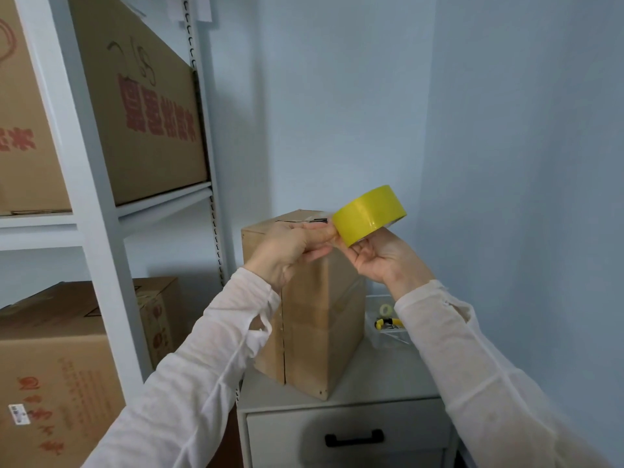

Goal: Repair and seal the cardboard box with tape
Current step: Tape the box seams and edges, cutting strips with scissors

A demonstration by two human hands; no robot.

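Note:
A tall brown cardboard box [320, 329] stands upright on a white cabinet top [378, 380], with a vertical seam down its front left face. Above its top right corner my right hand [381, 258] grips a yellow tape roll [369, 214] from below. My left hand [290, 244] is level with the box's upper front edge, fingers curled, and its fingertips pinch at the roll's left edge, where the loose tape end seems to be. A strip of clear tape shows faintly across the box's right face.
A white shelf rack [101, 231] with large printed cartons [135, 106] fills the left. Behind the box on the cabinet lie a small tape roll [385, 310] and a yellow-handled tool [388, 322]. A drawer with a black handle [354, 437] sits below. Blue walls close in the corner.

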